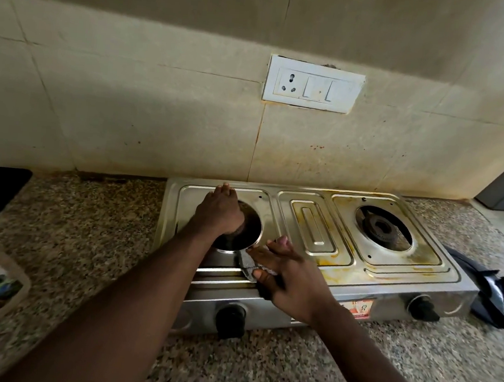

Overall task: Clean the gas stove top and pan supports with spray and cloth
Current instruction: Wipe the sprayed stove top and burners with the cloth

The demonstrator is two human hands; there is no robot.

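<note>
Pressing cloth (248, 266), right hand (294, 283) flat, left hand (218, 215) flat on stove (314, 226), granite counter (89, 222)

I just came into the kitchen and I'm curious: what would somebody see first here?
Two hands on a steel gas stove on the speckled counter: the left hand lies flat over the left burner hole, while the right hand presses a grey cloth on the top just in front of it. Next, yellow-brown stains around the right burner, and a white socket plate on the tiled wall above.
</note>
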